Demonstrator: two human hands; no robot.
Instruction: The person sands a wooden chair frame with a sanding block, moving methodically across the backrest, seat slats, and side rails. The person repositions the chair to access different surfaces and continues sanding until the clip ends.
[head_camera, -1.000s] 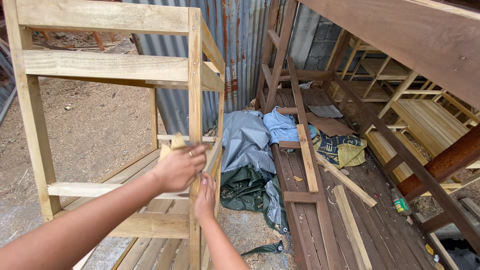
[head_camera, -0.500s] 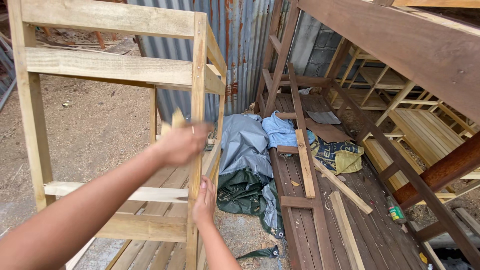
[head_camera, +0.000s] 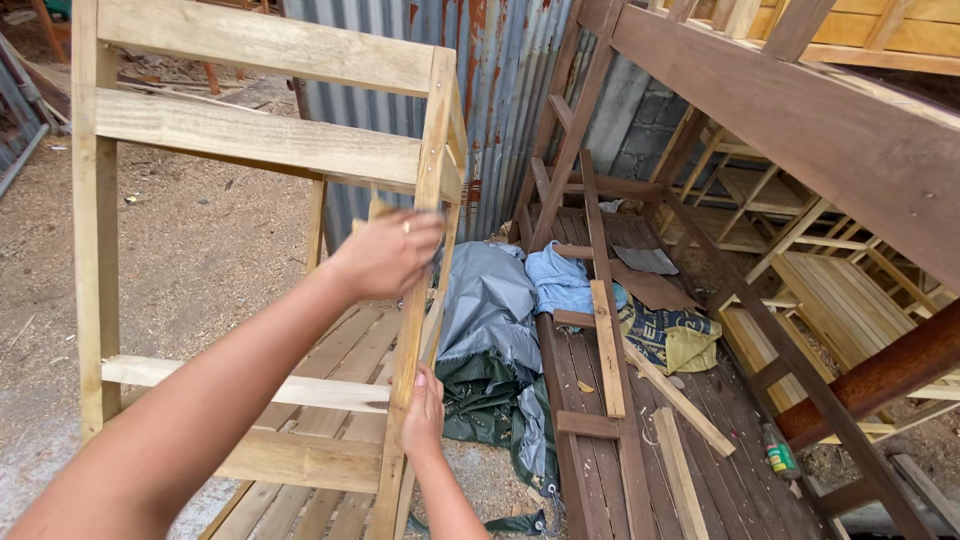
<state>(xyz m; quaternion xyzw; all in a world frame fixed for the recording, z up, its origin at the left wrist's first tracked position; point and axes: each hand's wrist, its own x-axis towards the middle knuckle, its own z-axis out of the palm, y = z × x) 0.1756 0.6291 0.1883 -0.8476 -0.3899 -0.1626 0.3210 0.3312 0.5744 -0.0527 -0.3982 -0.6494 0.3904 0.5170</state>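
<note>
Gripping the upright post (head_camera: 428, 200), both hands.

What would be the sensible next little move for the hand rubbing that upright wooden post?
Probably slide the left hand a little further along the light wooden post. It presses what looks like a small sanding piece, mostly hidden, against the post's middle, while the right hand grips the post lower down to steady the frame, so the stretch beside it looks next.

Outdoor carpentry yard: raw timber frames (head_camera: 270, 150), corrugated wall (head_camera: 500, 90).
</note>
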